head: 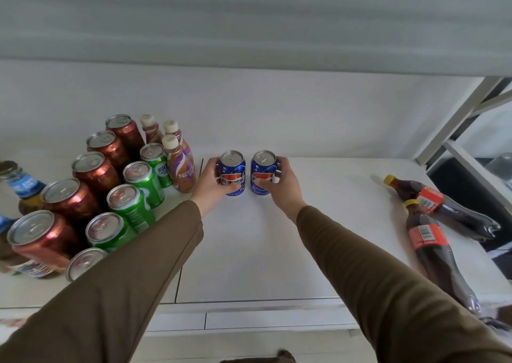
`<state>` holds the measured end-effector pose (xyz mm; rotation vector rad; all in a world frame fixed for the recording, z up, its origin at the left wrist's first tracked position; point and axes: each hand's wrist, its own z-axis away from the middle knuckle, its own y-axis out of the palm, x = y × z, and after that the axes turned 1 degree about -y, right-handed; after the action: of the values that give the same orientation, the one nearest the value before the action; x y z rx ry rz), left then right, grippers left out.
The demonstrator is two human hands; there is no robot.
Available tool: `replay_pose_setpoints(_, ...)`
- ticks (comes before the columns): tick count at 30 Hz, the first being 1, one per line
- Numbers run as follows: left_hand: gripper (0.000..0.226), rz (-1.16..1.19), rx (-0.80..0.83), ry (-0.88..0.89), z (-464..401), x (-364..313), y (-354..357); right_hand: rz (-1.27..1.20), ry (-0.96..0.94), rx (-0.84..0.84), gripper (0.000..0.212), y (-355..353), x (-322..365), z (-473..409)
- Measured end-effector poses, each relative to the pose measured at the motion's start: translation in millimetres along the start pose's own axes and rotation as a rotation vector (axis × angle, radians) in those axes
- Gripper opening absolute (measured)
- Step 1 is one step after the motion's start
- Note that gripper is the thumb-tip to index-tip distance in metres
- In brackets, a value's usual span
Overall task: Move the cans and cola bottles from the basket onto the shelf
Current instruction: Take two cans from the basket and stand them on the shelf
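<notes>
Two blue cola cans stand upright side by side near the back of the white shelf. My left hand is wrapped around the left blue can. My right hand grips the right blue can. Both cans rest on or just above the shelf surface; I cannot tell which. Two cola bottles lie on their sides at the right: one further back, the other nearer, reaching to the shelf's front edge. The basket is out of view.
Rows of red cans and green cans fill the shelf's left part, with small coffee bottles behind them and blue-labelled bottles at the far left. The shelf's upright frame stands at the right. An upper shelf hangs overhead.
</notes>
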<state>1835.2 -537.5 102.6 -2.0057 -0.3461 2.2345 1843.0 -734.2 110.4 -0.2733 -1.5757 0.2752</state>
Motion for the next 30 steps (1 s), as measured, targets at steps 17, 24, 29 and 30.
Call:
replay_pose_setpoints(17,0.075,-0.094,-0.015,-0.014,-18.7,-5.5,1.8,0.023,0.042,0.024,0.069,2.1,4.8,-21.3)
replay_pose_setpoints(24,0.093,-0.065,-0.022,-0.025,-7.2,-2.5,2.8,0.105,0.112,0.026,0.090,-5.0,1.9,-8.1)
replay_pose_setpoints(29,0.105,-0.117,-0.072,-0.010,12.8,6.6,1.0,0.188,0.102,-0.021,0.096,-9.9,-5.7,16.0)
replay_pose_setpoints(30,0.106,-0.134,-0.078,-0.010,19.0,7.5,0.7,0.209,0.096,-0.029,0.096,-10.2,-5.6,21.6)
